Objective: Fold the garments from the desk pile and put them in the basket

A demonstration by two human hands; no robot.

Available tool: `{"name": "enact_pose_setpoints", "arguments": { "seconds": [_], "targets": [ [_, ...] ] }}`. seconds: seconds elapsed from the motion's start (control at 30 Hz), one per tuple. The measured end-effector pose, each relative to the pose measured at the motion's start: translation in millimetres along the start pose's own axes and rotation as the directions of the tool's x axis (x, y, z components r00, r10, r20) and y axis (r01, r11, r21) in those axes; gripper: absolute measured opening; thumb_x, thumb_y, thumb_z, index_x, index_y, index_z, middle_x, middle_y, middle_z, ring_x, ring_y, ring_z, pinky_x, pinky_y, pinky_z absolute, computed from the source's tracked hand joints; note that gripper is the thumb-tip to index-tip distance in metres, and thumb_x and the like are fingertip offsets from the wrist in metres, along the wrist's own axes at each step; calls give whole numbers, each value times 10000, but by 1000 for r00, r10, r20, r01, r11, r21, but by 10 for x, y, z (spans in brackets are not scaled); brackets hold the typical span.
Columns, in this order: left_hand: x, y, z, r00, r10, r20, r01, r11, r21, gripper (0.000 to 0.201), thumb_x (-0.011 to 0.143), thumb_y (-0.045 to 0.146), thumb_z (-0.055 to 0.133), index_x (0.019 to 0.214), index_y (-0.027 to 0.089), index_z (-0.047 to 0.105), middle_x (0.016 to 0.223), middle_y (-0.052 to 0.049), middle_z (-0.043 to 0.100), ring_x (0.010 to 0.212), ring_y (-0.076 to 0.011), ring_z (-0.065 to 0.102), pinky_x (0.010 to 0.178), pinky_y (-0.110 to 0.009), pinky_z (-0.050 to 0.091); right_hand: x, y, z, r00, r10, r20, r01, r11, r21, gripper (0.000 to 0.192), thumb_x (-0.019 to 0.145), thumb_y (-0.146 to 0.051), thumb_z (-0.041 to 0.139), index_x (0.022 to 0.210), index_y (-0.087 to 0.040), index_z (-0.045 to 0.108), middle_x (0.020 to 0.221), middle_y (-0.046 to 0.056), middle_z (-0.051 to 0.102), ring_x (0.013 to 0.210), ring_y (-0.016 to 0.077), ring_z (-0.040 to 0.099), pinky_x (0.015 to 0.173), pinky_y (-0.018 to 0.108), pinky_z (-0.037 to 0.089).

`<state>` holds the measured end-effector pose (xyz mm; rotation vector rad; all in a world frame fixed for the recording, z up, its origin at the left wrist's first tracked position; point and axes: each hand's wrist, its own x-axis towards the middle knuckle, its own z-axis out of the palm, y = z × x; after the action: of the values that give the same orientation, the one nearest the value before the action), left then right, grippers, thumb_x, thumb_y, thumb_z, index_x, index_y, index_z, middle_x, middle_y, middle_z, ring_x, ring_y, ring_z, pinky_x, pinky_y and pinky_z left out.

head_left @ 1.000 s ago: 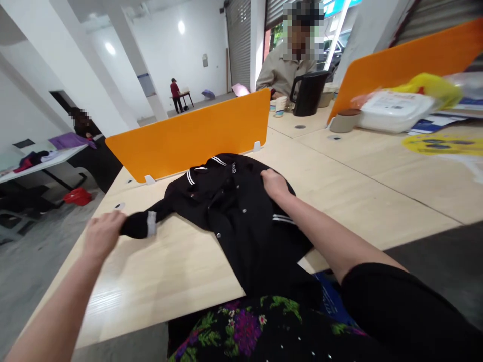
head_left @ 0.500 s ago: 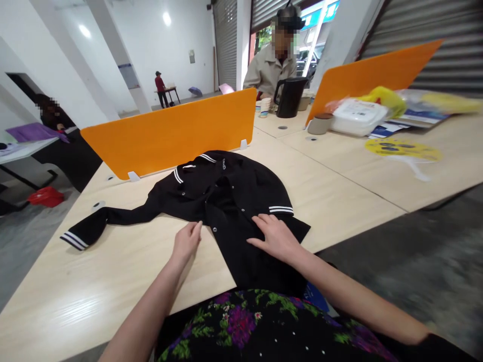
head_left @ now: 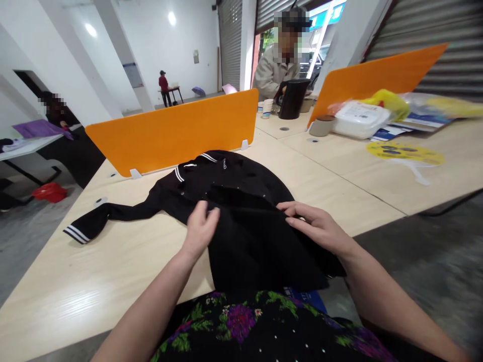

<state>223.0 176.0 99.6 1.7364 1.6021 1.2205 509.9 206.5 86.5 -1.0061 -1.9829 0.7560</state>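
A black jacket (head_left: 249, 236) with snap buttons and white double stripes on its collar and cuff lies on the table, its collar toward the orange divider. One sleeve stretches out to the left and ends in a striped cuff. My left hand (head_left: 199, 226) pinches the jacket's front edge near the middle, its fingertips slightly blurred. On the other side, my right hand (head_left: 319, 223) is closed on the jacket's right part, thumb and fingers gripping the cloth. Between both hands the front panel is lifted and spread. The right cuff is mostly hidden by cloth and fingers.
An orange divider (head_left: 173, 131) stands behind the jacket. To the right are a black pitcher (head_left: 293, 99), paper cups (head_left: 267, 108), a roll of tape (head_left: 322, 125), a white plastic box (head_left: 362, 118) and a yellow fan (head_left: 405, 153). A person (head_left: 277, 70) is across the table.
Both hands have taken hold of the jacket. The front panel has been raised and spread over the right side, covering the striped right cuff. My right hand has moved right.
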Motion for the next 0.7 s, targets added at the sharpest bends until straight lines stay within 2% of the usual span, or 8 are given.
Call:
{"name": "enact_pose_setpoints", "arguments": {
  "seconds": [0.07,0.13,0.17,0.23,0.3,0.4,0.53,0.7],
  "targets": [
    [-46,86,153,912,186,365,-188,982,-31,122,820,281,514,887,206,582,918,-10,643,894,-153,601,836,-261,471,-13,-100,15,990,-11,140,11,1000,-2,242,870,-424,532,905,-204,628,1169,91,642,1077,239,597,955,370,457],
    [-69,37,269,796,248,551,-289,957,-13,193,844,223,463,962,217,616,1048,-28,654,1002,-155,598,926,-267,448,-41,-121,151,978,10,207,-3,999,-37,381,848,-477,559,1125,-220,610,1280,95,582,1169,253,549,990,391,443],
    [-68,-27,287,828,212,518,-286,956,66,231,868,215,424,993,217,619,1071,-38,650,1016,-158,596,936,-276,446,-62,-103,244,977,27,214,-11,997,-78,505,824,-498,586,1254,-237,548,1366,96,514,1234,263,498,1015,404,425],
    [-46,-194,240,962,75,261,-162,929,331,293,910,249,373,1097,195,592,1104,-83,619,1017,-187,586,911,-317,460,-116,-29,438,971,67,229,-18,978,-210,753,762,-503,652,1425,-272,378,1500,92,340,1335,283,378,1052,429,382],
    [-20,-364,138,999,-27,30,5,816,579,381,915,329,408,1247,175,513,1152,-133,563,1024,-238,562,859,-366,473,-165,59,603,956,109,274,0,930,-368,830,732,-449,682,1460,-289,317,1524,95,292,1364,311,315,1062,479,345],
    [-6,-574,25,988,-91,123,-42,615,788,406,878,315,485,1272,217,511,1197,-141,522,1068,-277,514,834,-387,462,-183,140,761,949,107,298,64,857,-511,647,781,-293,611,1399,-261,424,1422,116,450,1297,318,383,1004,518,366],
    [81,-807,-128,957,-106,272,-177,528,830,276,852,180,440,1069,223,606,1209,-104,535,1112,-256,475,855,-354,438,-71,107,942,968,7,252,113,883,-456,511,787,-135,533,1293,-203,529,1286,118,564,1161,251,480,913,415,435],
    [353,-1113,-733,969,-224,105,-6,405,914,286,859,205,414,1101,246,560,1197,-96,546,1128,-265,475,826,-362,438,206,19,1363,924,-176,340,252,948,-195,553,810,-267,620,1342,-226,474,1306,104,555,1206,241,468,957,426,414]
  ]
}}
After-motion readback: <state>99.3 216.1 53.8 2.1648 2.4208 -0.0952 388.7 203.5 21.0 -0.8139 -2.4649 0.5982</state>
